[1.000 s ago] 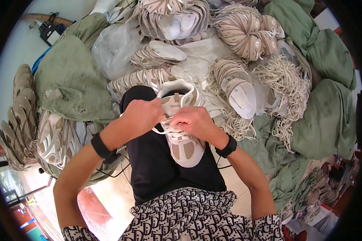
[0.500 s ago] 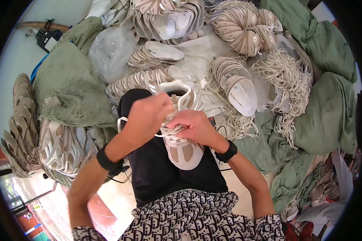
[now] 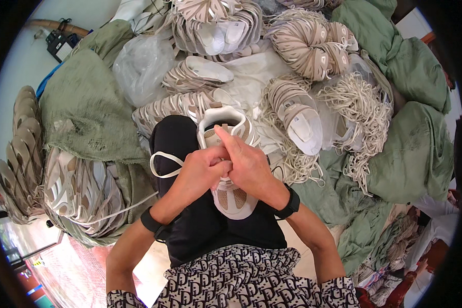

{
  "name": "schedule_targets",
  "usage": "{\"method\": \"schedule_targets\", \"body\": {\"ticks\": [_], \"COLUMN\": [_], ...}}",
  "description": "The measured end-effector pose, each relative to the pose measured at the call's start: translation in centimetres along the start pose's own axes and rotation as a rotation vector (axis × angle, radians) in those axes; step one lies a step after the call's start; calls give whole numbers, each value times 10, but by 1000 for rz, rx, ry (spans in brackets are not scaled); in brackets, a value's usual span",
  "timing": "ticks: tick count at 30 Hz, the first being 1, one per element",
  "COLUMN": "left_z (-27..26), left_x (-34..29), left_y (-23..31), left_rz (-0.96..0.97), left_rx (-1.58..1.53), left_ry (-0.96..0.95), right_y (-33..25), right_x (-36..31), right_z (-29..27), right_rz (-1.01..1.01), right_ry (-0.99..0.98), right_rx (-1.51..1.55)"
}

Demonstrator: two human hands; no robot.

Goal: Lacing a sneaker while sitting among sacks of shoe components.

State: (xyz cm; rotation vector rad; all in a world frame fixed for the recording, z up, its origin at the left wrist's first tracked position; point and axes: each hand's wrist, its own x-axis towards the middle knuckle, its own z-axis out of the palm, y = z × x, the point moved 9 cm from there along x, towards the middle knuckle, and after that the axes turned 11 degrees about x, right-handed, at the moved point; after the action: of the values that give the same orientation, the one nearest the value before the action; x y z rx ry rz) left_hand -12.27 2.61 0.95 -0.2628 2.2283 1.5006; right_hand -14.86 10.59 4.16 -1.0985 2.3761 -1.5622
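A beige and white sneaker (image 3: 235, 203) rests on my lap, its toe toward me and its collar away. Over its lacing area my two hands meet. My left hand (image 3: 203, 172) is closed with its fingers pinched together, on a white shoelace (image 3: 165, 165) that loops out beside it over my left thigh. A lace length trails further left. My right hand (image 3: 249, 165) presses against the left one, index finger extended toward the shoe's tongue (image 3: 218, 134), its other fingers curled. What these curled fingers grip is hidden.
Stacked shoe uppers (image 3: 297, 115) and a tangled heap of laces (image 3: 359, 115) lie ahead on the right. More stacked uppers (image 3: 82, 190) stand at left by a green sack (image 3: 87, 110). A clear plastic bag (image 3: 143, 66) sits at the far left, green cloth (image 3: 410, 149) at right.
My left hand has come down and right from the shoe's collar to meet my right hand. My right index finger now stretches toward the collar. The lace loop at left shows more fully.
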Motion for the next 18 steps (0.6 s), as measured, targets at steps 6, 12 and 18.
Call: {"method": "schedule_targets", "body": {"ticks": [6, 12, 18], "left_z": [-5, -4, -8], "left_x": [-5, -7, -3], "left_y": [2, -9, -9], "left_rz": [101, 100, 116], "left_rx": [140, -104, -278], "left_ry": [69, 66, 96], "right_y": [-1, -6, 6], "right_x": [1, 5, -7], "right_z": [10, 13, -21], "right_rz": [1, -33, 24], "right_ry": [-61, -79, 115], "right_rx": [-87, -30, 206]}}
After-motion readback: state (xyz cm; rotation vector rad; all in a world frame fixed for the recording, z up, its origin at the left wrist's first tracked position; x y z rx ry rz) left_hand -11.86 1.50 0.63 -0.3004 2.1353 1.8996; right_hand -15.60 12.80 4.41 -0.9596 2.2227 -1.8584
